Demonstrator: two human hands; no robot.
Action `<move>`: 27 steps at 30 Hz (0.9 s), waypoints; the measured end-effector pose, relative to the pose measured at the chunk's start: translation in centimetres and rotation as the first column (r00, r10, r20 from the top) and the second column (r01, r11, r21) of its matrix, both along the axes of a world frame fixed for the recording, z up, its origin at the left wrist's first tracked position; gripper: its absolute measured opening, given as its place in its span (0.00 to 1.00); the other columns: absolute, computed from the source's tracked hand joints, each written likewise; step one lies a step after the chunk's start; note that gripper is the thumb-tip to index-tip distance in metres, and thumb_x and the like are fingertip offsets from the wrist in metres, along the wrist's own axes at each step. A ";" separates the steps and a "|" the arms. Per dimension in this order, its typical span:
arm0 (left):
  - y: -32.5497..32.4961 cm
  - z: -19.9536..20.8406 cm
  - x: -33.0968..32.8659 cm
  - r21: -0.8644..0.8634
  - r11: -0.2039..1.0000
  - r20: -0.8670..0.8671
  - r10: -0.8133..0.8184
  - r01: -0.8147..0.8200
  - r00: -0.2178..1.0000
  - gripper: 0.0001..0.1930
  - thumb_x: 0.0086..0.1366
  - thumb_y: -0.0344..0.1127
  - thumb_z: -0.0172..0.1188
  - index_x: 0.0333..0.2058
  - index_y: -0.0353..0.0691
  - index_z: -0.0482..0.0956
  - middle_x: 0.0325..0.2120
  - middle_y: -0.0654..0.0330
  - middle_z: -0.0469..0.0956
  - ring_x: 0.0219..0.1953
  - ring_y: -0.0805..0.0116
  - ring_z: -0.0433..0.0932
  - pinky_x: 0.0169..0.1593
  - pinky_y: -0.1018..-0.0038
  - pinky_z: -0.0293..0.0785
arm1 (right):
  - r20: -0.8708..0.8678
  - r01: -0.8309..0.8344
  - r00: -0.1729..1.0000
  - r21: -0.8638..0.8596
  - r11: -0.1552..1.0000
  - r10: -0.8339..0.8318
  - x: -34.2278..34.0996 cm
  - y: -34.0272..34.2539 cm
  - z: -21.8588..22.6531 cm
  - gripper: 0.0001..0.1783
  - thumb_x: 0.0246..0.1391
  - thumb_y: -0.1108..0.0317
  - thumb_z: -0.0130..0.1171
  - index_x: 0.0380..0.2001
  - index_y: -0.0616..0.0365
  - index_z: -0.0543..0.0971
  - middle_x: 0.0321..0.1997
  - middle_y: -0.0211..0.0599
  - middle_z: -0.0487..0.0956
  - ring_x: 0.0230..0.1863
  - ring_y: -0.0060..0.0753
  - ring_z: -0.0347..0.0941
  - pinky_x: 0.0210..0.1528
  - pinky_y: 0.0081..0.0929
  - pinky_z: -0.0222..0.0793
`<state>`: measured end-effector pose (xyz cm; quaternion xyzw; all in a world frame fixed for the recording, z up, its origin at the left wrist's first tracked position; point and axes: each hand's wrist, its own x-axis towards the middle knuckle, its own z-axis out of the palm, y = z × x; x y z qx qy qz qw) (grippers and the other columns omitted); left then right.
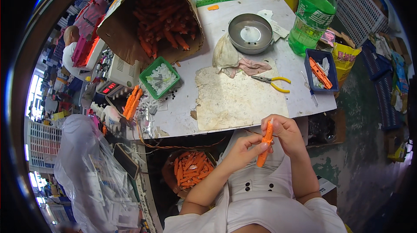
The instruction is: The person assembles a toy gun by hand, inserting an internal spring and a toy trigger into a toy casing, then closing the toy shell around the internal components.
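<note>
A long orange plastic piece (262, 159) is held upright in front of my lap, just off the table's front edge. My left hand (243, 152) pinches it around the middle from the left. My right hand (287, 134) grips its upper part, where a small white bit shows at the tip between the fingers. Beyond my hands, pliers (278, 86) with yellow handles lie on a stained worn sheet (230, 102). Left of the sheet stands a green tray (143, 78) of small white parts, and two orange pieces (132, 102) lie near the table's left edge.
A big cardboard box (114, 37) of orange pieces lies open at the back left. A metal bowl (236, 44), cloths (226, 55), a green bottle (310, 16) and a blue tray (332, 68) stand behind. Below the table is another container of orange pieces (193, 170). A person (69, 50) sits far left.
</note>
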<state>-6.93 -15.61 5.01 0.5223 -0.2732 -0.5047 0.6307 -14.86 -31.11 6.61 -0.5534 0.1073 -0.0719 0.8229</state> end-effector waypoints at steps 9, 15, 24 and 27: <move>1.0 0.1 -0.3 0.011 0.999 -0.071 -0.043 0.044 0.997 0.16 0.66 0.43 0.56 0.36 0.34 0.81 0.32 0.63 0.79 0.36 0.77 0.75 0.43 0.78 0.70 | 0.071 -0.167 0.985 0.116 0.979 0.159 -2.1 0.3 -0.3 0.30 0.51 0.64 0.64 0.55 0.63 0.67 0.41 0.33 0.76 0.39 0.19 0.71 0.37 0.15 0.68; 0.6 0.7 -1.1 -0.017 0.999 -0.008 0.040 -0.041 0.999 0.16 0.65 0.43 0.57 0.37 0.33 0.81 0.33 0.62 0.80 0.38 0.77 0.74 0.45 0.78 0.68 | 0.015 -0.167 0.986 0.131 0.977 0.167 -3.4 0.9 0.3 0.41 0.53 0.64 0.63 0.65 0.62 0.54 0.46 0.38 0.75 0.45 0.25 0.72 0.47 0.21 0.67; 0.6 -0.4 -0.2 -0.046 0.994 -0.223 0.088 -0.101 0.971 0.20 0.68 0.43 0.51 0.49 0.31 0.73 0.40 0.57 0.79 0.44 0.70 0.76 0.51 0.73 0.70 | 0.198 0.068 0.978 0.025 0.997 -0.072 -2.9 1.8 -1.4 0.45 0.55 0.64 0.60 0.67 0.61 0.45 0.54 0.47 0.71 0.56 0.32 0.67 0.60 0.29 0.58; 0.8 -1.3 0.9 -0.025 0.955 -0.424 0.256 -0.294 0.869 0.23 0.69 0.48 0.47 0.47 0.31 0.71 0.36 0.56 0.79 0.45 0.66 0.76 0.52 0.70 0.69 | 0.174 0.244 0.956 -0.018 0.970 -0.238 -2.6 1.5 -2.1 0.39 0.56 0.65 0.59 0.65 0.61 0.52 0.53 0.44 0.72 0.55 0.30 0.66 0.60 0.27 0.58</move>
